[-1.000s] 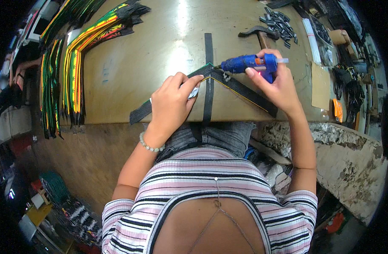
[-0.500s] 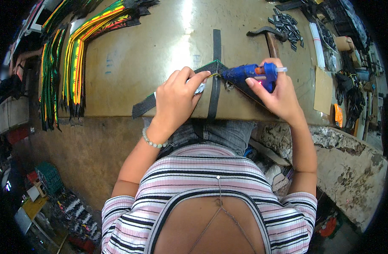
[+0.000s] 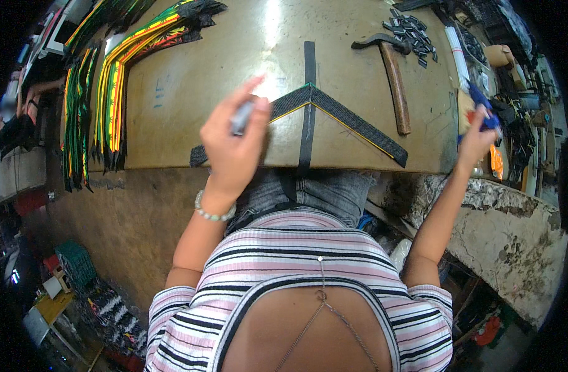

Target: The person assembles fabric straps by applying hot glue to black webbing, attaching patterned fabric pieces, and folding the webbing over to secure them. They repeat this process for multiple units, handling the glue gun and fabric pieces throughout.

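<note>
A black woven strap (image 3: 358, 127) with green and yellow edging lies bent in a wide peak near the table's front edge. A narrow black strip (image 3: 309, 62) crosses it at the bend and runs toward me. Above the strap's left arm is my left hand (image 3: 231, 146), blurred. Its thumb and fingers hold a small grey-white piece (image 3: 242, 118) whose kind I cannot make out. Far to the right, past the hammer, my right hand (image 3: 477, 147) grips a blue glue gun (image 3: 482, 102) over the table's right side.
A wooden-handled hammer (image 3: 394, 87) lies right of the strap, below a pile of small dark metal pieces (image 3: 414, 34). Stacks of green, yellow and red patterned straps (image 3: 113, 105) cover the table's left side. White sticks (image 3: 457, 53) and an orange packet (image 3: 496, 162) are at the right.
My right hand has carried the glue gun from the bend of the strap to the far right. My left hand has lifted off the strap and shifted left, uncovering more of it.
</note>
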Tool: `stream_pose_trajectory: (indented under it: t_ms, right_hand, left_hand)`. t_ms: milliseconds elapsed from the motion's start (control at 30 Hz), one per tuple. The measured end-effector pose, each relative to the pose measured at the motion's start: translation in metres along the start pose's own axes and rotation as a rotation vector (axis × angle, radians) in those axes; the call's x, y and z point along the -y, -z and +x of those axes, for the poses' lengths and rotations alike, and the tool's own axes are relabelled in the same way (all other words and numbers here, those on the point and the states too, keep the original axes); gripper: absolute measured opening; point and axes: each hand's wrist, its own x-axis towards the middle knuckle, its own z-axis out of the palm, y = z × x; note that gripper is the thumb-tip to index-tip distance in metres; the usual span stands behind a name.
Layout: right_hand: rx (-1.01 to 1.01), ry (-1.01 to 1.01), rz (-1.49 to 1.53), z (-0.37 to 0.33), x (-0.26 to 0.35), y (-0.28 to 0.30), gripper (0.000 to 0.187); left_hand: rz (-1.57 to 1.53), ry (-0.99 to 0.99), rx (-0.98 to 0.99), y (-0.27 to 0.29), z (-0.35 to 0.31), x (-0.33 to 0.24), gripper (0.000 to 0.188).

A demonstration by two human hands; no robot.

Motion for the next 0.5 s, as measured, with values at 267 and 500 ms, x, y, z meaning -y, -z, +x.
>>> stream_pose_trajectory:
  t_ms: [267, 500]
  right_hand:
    - [0.47, -0.299, -0.748, 0.022, -0.02, 0.077, 0.079]
    - [1.204, -0.419, 0.953, -0.143, 0.195, -0.052, 0.032]
  left_hand:
    - [-1.553, 0.909, 0.161, 0.007, 0.017, 0.011, 0.042]
    - [-1.241, 0.508, 0.269, -0.026, -0.001, -0.01, 0.065]
